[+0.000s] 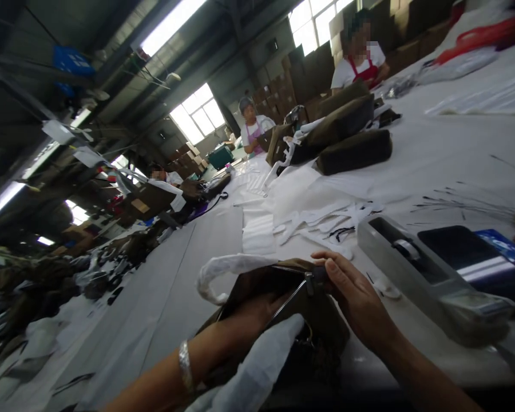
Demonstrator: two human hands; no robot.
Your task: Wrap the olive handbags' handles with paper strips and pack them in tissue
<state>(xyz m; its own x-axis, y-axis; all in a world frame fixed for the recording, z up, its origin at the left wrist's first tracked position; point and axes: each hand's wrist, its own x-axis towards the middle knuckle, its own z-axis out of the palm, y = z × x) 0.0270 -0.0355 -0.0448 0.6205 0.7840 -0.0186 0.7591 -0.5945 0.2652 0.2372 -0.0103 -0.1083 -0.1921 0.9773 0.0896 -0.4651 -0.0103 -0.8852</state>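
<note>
A dark olive handbag (326,326) stands on the white table in front of me, its metal zipper (289,298) undone along the top. My left hand (255,312) reaches through the opening into the bag, and its fingers are hidden inside. At the zipper's far end, my right hand (354,294) holds the bag's corner, thumb on the near side and fingers behind. Two handles wrapped in white are attached: one handle (227,266) loops beyond the opening, the other handle (261,360) lies toward me beside my left forearm.
Right of the bag are a grey tape dispenser (429,286), a dark phone-like slab (463,252) and thin dark strands (450,200). White strips (317,220) lie beyond the bag. Farther off are more olive bags (352,134) and several people at work. Heaped material (81,274) lies left.
</note>
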